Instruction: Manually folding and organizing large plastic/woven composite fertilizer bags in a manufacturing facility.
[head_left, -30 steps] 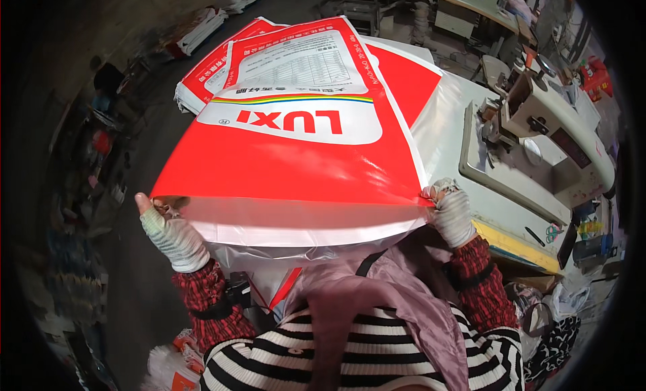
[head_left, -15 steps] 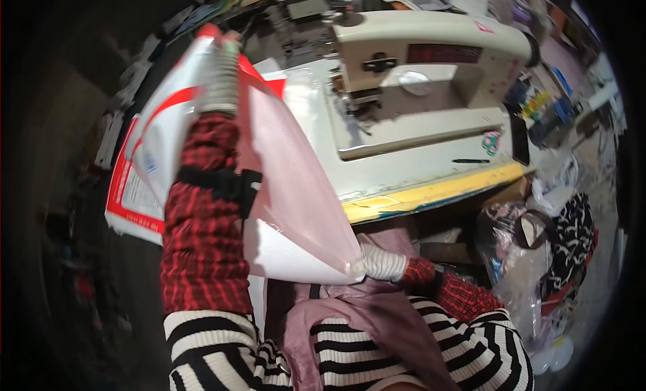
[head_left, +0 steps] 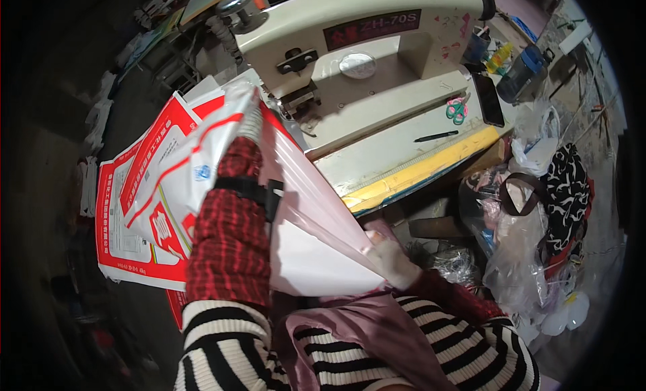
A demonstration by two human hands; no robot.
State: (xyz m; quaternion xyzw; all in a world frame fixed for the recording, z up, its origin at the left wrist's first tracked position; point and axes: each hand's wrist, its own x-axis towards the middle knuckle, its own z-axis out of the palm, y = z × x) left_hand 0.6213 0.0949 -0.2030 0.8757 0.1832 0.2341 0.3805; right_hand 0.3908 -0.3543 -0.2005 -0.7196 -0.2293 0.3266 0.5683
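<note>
A large white and red printed sack (head_left: 316, 253) is stretched between my two gloved hands, its pale pinkish-white side sloping toward my lap. My left hand (head_left: 250, 122) grips its far upper end beside the sewing machine (head_left: 367, 38); folds of the sack partly hide the fingers. My right hand (head_left: 393, 262) pinches its near right corner, close to my waist. More red-bordered sacks (head_left: 111, 223) lie in a stack left of my left forearm, against the machine's table.
On the machine table (head_left: 336, 179), with its yellow front edge, lie a black pen (head_left: 436, 136), small green-handled scissors (head_left: 456, 110) and a dark phone (head_left: 486, 98). A dark bottle (head_left: 523, 73) stands to the right. Plastic bags (head_left: 515, 270) and a black-and-white patterned cloth (head_left: 566, 196) sit at lower right.
The view has shifted, bringing the sewing machine closer. My left hand has come nearer to me with the sack's far end, and more of its printed side shows. Both hands keep hold.
</note>
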